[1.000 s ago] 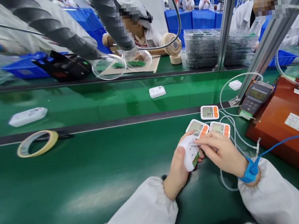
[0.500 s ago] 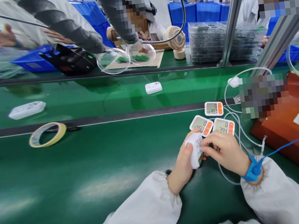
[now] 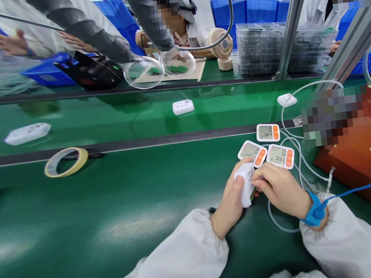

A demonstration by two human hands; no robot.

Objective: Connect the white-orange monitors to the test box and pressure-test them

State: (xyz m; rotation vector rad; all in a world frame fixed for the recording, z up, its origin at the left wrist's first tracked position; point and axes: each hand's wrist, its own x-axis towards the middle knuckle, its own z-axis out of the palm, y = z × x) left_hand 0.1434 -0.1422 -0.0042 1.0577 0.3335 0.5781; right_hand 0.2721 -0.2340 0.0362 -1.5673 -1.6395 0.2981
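Note:
My left hand (image 3: pixel 230 199) is closed around a small white plastic device (image 3: pixel 247 184), tilted up on its side, with a strip of green circuit board showing at its lower edge. My right hand (image 3: pixel 281 188) wears a blue wrist strap (image 3: pixel 315 209) with a blue cord. Its thumb and index finger are pinched against the right side of the device; whatever is between them is hidden. Just beyond the hands lie three white display units with orange buttons: one at the back (image 3: pixel 267 133), one at left (image 3: pixel 252 153) and one at right (image 3: pixel 280 156).
Clear tubes (image 3: pixel 298 154) run from the display units toward an orange-brown box (image 3: pixel 363 157) at right. A tape roll (image 3: pixel 65 162) lies at left on the green bench. Behind it, a green conveyor carries white devices (image 3: pixel 183 107). Co-workers, trays and a fan (image 3: pixel 222 46) are beyond.
White devices on the conveyor have shifted left, while the whole view has moved slightly. My left hand still holds the device, and my right fingers stay pinched at its side.

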